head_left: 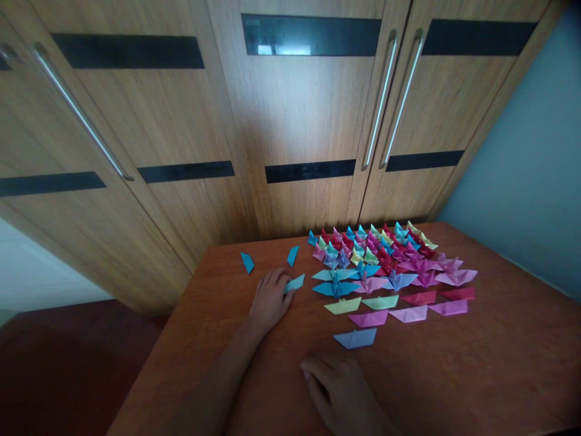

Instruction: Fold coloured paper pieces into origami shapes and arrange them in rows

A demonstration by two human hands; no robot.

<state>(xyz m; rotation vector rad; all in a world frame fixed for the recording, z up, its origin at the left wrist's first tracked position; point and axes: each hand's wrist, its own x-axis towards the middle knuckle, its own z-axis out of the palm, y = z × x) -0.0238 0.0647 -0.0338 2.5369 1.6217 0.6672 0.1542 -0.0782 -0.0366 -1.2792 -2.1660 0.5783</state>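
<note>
My left hand (270, 298) lies on the wooden table (476, 363), its fingers curled on a light blue folded paper piece (296, 282). My right hand (338, 390) rests palm down near the front edge, fingers together, holding nothing I can see. Just beyond it lies a blue folded paper boat (356, 338). Two more small blue folded pieces (247, 261) (293, 255) lie beyond my left hand.
Rows of several coloured folded paper shapes (390, 266) fill the table's far right part, in pink, red, yellow, blue and purple. Wooden wardrobe doors (299, 121) with metal handles stand right behind the table. A pale wall (535, 163) is at the right.
</note>
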